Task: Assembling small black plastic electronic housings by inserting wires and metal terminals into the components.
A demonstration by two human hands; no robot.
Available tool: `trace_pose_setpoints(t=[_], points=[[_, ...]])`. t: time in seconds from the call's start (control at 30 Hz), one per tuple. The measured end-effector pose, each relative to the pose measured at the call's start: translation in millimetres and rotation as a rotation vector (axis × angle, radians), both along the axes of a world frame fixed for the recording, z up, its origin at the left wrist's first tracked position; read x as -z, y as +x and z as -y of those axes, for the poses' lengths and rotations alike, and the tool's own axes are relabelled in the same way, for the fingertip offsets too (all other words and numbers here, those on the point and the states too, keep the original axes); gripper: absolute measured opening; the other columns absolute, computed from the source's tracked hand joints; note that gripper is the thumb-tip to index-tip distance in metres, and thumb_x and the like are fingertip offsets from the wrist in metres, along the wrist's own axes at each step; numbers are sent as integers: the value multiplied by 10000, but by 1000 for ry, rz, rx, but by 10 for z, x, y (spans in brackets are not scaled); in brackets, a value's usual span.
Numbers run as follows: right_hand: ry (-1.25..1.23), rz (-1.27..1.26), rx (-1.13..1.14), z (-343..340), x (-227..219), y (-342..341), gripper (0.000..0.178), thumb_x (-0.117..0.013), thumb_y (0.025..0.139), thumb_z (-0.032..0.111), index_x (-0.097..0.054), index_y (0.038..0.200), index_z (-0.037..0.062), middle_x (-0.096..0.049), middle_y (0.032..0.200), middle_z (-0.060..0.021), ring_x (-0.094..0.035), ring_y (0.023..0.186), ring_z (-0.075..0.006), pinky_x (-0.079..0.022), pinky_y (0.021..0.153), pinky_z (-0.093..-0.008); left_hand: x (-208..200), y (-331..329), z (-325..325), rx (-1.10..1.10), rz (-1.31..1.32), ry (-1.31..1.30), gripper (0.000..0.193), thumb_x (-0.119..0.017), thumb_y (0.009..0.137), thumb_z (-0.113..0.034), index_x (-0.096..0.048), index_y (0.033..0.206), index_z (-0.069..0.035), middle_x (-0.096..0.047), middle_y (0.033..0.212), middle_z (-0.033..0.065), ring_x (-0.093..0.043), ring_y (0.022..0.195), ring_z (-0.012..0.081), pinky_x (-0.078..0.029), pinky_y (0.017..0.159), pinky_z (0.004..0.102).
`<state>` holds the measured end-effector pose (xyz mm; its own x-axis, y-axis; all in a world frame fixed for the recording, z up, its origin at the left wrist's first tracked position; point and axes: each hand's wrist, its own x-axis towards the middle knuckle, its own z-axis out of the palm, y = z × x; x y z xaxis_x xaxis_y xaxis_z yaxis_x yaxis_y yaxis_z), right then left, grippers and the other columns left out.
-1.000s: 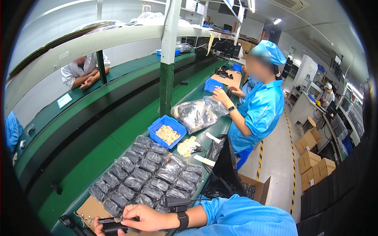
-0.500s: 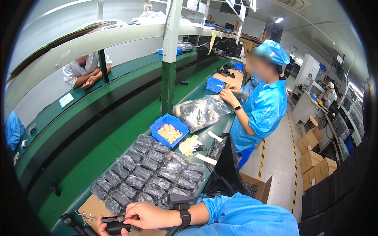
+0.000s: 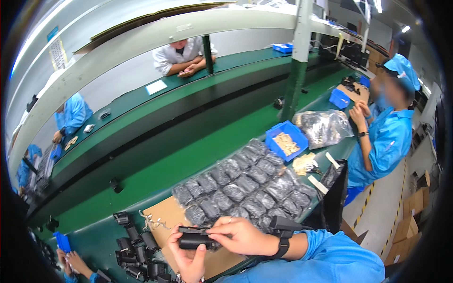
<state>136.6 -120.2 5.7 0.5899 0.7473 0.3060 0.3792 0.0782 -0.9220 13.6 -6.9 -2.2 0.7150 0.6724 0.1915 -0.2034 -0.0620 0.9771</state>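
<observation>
A black plastic housing (image 3: 192, 239), rounded along its length, lies across the fingers of my left hand (image 3: 189, 264), with the thumb pressed against its near side. My right hand (image 3: 247, 237) reaches in from the right, fingers pinched at the housing's upper right edge. Whatever small piece may be between those fingertips is hidden. Beneath both hands is a brown cardboard sheet (image 3: 165, 210). Beyond them, rows of black parts in clear plastic bags (image 3: 245, 184) cover the bench. Several loose black housings (image 3: 137, 250) are heaped left of my hands.
Right of the bagged parts stand a blue bin of beige pieces (image 3: 287, 141), a bundle of pale connectors (image 3: 304, 163) and a large clear bag (image 3: 325, 127). A co-worker in blue (image 3: 384, 137) works at right. Another person's hands (image 3: 73, 262) show lower left. A post (image 3: 297, 70) rises behind.
The view has swung left, so the heap of loose housings and another person's hands now show. My hands still hold the housing, with the right fingertips at its upper edge.
</observation>
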Motion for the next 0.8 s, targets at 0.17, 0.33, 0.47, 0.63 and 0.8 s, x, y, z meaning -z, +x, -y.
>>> trace_pose_setpoints(t=[0.17, 0.33, 0.47, 0.63, 0.8], points=[[-31, -121, -64, -7, -19, 86, 78, -694, 761, 22, -680, 831, -8, -640, 777, -92, -615, 726, -160, -481, 638, -263, 241, 32, -25, 131, 225, -148, 592, -595, 754, 110, -304, 1225, -99, -236, 1364, 122, -416, 1191, 312, -387, 983, 422], [15, -116, 4, -88, 76, 65, 88, -675, 771, 43, -691, 853, 16, -636, 762, -81, -595, 670, -164, -470, 595, -265, 150, 80, -59, 150, 228, -130, 563, -515, 771, 142, -319, 1242, -97, -240, 1385, 115, -395, 1222, 307, -359, 1006, 434], [60, -21, 76, -128, 80, 39, 103, -640, 782, 6, -688, 872, 4, -618, 746, -92, -578, 645, -162, -449, 565, -257, 241, 69, -40, 138, 249, -410, 568, -475, 775, 156, -318, 1252, -110, -232, 1408, 94, -379, 1245, 289, -325, 1041, 429], [38, -179, 13, -149, 239, 88, 145, -621, 806, 7, -689, 933, -3, -639, 748, -99, -583, 651, -130, -445, 562, -253, 237, 80, -5, 143, 264, -404, 582, -483, 799, 115, -288, 1295, -120, -282, 1381, 90, -368, 1249, 265, -299, 1048, 449], [24, -421, -11, -173, 245, 51, 144, -623, 823, 20, -686, 950, -5, -649, 773, -82, -571, 664, -89, -444, 573, -231, 226, 73, 5, 95, 268, -322, 636, -500, 815, 74, -238, 1368, -99, -327, 1360, 107, -366, 1249, 263, -282, 1051, 458]])
